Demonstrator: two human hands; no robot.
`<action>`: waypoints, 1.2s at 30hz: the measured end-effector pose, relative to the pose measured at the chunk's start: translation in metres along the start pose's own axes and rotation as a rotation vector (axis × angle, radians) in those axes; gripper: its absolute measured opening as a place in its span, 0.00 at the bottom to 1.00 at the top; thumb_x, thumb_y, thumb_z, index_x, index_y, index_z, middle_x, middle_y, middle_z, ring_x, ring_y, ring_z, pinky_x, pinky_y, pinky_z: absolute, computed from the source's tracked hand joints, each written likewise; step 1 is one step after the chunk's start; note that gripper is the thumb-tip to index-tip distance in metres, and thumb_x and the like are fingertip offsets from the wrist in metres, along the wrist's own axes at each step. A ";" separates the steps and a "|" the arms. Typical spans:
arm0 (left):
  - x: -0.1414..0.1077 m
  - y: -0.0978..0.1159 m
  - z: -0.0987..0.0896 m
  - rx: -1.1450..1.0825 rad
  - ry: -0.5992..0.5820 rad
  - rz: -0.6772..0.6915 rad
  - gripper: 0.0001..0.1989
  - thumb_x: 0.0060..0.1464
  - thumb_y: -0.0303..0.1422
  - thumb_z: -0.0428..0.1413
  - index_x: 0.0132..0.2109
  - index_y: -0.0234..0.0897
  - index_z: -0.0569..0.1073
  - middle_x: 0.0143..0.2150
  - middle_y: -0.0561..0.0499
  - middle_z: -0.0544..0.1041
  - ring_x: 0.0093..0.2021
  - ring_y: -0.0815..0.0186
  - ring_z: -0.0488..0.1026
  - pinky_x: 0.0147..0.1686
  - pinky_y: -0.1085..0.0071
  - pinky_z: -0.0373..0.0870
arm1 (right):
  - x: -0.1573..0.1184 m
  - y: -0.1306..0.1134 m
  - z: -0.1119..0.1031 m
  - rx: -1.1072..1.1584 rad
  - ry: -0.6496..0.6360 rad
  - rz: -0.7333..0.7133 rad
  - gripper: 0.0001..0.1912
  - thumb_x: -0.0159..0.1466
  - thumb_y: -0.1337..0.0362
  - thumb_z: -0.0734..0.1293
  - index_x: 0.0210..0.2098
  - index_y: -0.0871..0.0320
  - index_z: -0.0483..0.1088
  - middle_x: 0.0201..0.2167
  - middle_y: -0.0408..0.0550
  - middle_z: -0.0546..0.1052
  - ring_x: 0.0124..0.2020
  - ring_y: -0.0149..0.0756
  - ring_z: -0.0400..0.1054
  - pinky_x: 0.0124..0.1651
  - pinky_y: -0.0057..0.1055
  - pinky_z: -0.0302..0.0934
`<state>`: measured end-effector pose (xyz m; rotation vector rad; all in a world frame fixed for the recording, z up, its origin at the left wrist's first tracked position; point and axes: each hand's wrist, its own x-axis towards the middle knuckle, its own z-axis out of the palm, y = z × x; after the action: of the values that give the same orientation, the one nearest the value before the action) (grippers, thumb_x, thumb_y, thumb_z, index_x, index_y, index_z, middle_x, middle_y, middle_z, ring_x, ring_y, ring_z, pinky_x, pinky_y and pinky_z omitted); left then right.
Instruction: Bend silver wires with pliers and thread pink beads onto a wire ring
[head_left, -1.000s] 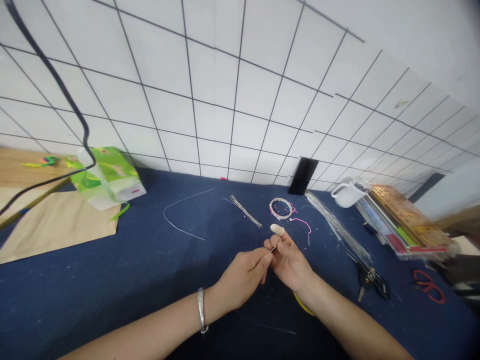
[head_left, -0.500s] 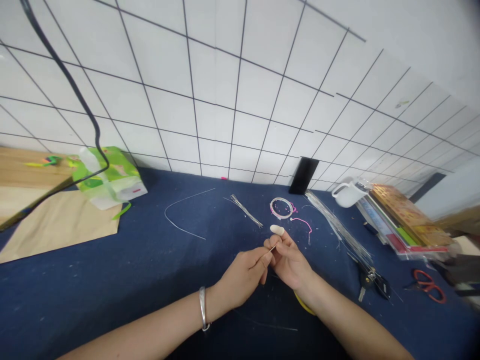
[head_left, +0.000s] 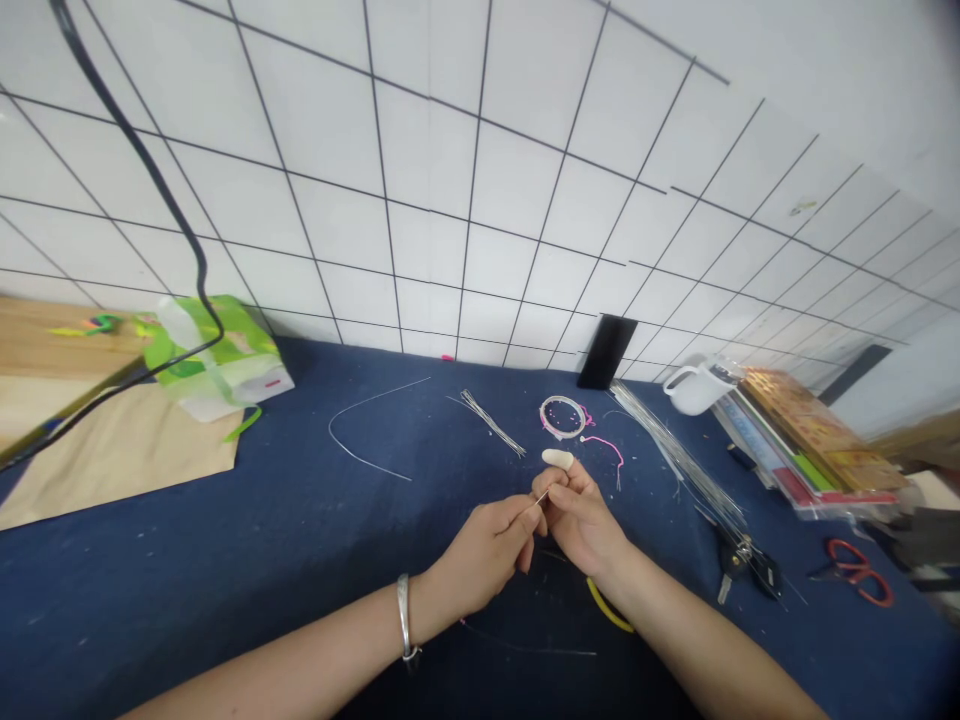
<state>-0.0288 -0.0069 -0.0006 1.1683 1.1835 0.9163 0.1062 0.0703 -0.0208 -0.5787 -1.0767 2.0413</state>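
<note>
My left hand point(head_left: 487, 550), with a silver bangle at its wrist, pinches a thin wire point(head_left: 541, 497) between thumb and finger. Close against it, my right hand point(head_left: 581, 515) grips the same wire; a white cover point(head_left: 557, 459) sits on one of its fingertips. Beyond the hands lie a short bundle of wires point(head_left: 493, 423), a pale ring point(head_left: 562, 417) with pink bits and a pink strand point(head_left: 613, 450). Under the right wrist shows a yellow curved piece point(head_left: 609, 606). A loose wire point(head_left: 540, 651) lies near the front.
A bent wire point(head_left: 341, 445) and green packet point(head_left: 217, 350) lie left on the blue cloth point(head_left: 187, 560). At right are long wires point(head_left: 675, 450), keys point(head_left: 727, 570), red-handled scissors point(head_left: 855, 572), a white mug point(head_left: 697, 388) and books point(head_left: 810, 440). A black object point(head_left: 607, 352) leans on the wall.
My right hand has shifted very slightly, its covered finger a little more bent. More of the yellow piece shows. My left hand keeps its pinch.
</note>
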 end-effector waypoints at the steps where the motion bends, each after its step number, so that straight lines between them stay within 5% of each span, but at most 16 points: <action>1: 0.000 0.000 0.000 -0.004 -0.004 -0.003 0.18 0.58 0.42 0.37 0.35 0.36 0.65 0.20 0.57 0.65 0.13 0.77 0.55 0.12 0.80 0.52 | 0.000 -0.001 0.000 -0.056 0.015 -0.027 0.19 0.54 0.69 0.68 0.45 0.54 0.64 0.27 0.40 0.69 0.25 0.28 0.62 0.24 0.25 0.57; 9: 0.001 0.003 -0.006 0.271 0.064 0.166 0.20 0.60 0.39 0.36 0.30 0.36 0.66 0.21 0.56 0.67 0.22 0.73 0.63 0.25 0.77 0.60 | -0.002 -0.023 -0.006 -0.713 0.013 -0.305 0.18 0.54 0.70 0.68 0.45 0.53 0.66 0.30 0.43 0.73 0.31 0.32 0.67 0.38 0.33 0.60; 15: 0.004 -0.001 -0.011 0.514 0.099 0.255 0.18 0.61 0.37 0.36 0.28 0.36 0.63 0.24 0.54 0.68 0.25 0.71 0.64 0.29 0.74 0.59 | -0.002 -0.043 -0.015 -1.232 -0.167 -0.551 0.17 0.55 0.71 0.66 0.43 0.49 0.70 0.33 0.46 0.74 0.37 0.38 0.65 0.42 0.39 0.59; 24: 0.006 -0.005 -0.010 0.690 0.113 0.219 0.15 0.61 0.36 0.37 0.32 0.37 0.64 0.26 0.52 0.69 0.25 0.69 0.65 0.26 0.74 0.57 | -0.002 -0.047 -0.020 -1.238 -0.298 -0.525 0.18 0.56 0.72 0.66 0.45 0.50 0.69 0.37 0.50 0.74 0.40 0.42 0.64 0.45 0.46 0.57; 30: 0.007 -0.005 -0.012 0.653 0.088 0.220 0.16 0.60 0.35 0.38 0.30 0.37 0.64 0.26 0.52 0.69 0.25 0.69 0.65 0.27 0.75 0.57 | -0.002 -0.050 -0.015 -1.235 -0.231 -0.520 0.18 0.56 0.70 0.65 0.45 0.50 0.69 0.33 0.47 0.74 0.37 0.39 0.64 0.42 0.41 0.58; 36: 0.006 -0.003 -0.011 0.561 0.074 0.229 0.16 0.60 0.35 0.37 0.30 0.37 0.65 0.25 0.54 0.68 0.25 0.70 0.65 0.29 0.74 0.59 | 0.000 -0.038 -0.010 -0.724 -0.077 -0.238 0.22 0.54 0.68 0.68 0.48 0.53 0.65 0.28 0.43 0.71 0.29 0.31 0.64 0.33 0.31 0.58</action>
<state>-0.0393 0.0001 -0.0046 1.7595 1.4390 0.8220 0.1289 0.0895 0.0058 -0.6814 -1.8494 1.4453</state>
